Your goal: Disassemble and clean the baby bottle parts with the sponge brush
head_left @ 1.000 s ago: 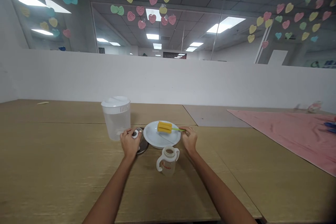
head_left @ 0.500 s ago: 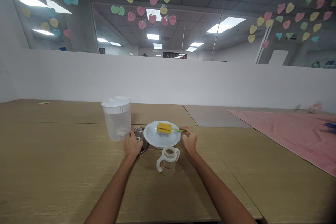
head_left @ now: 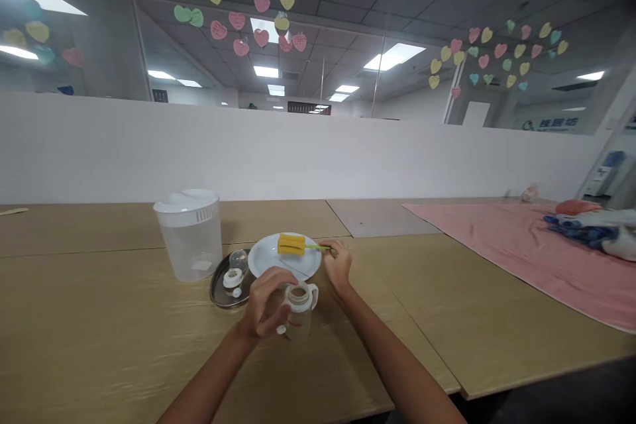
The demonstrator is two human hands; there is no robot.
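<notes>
My right hand (head_left: pixel 338 265) pinches the green handle of a brush with a yellow sponge head (head_left: pixel 291 244), held over a white plate (head_left: pixel 258 258). My left hand (head_left: pixel 268 301) is at the left side of a clear bottle (head_left: pixel 299 324) with a white two-handled collar and an uncovered mouth. Its thumb and fingers are spread in a C shape; whether they touch the bottle I cannot tell. Left of the plate, a dark oval tray (head_left: pixel 217 293) carries a clear dome cap (head_left: pixel 239 260) and a white ring piece (head_left: pixel 233 278).
A translucent bucket with a white lid (head_left: pixel 189 232) stands behind the tray at the left. A pink cloth (head_left: pixel 497 245) covers the table's right part, with bundled fabric (head_left: pixel 591 228) on it. A white wall (head_left: pixel 308 159) rises behind the table.
My left hand has left the tray and moved right to the bottle, uncovering the tray's pieces. My right hand still holds the brush over the plate. The view has turned right.
</notes>
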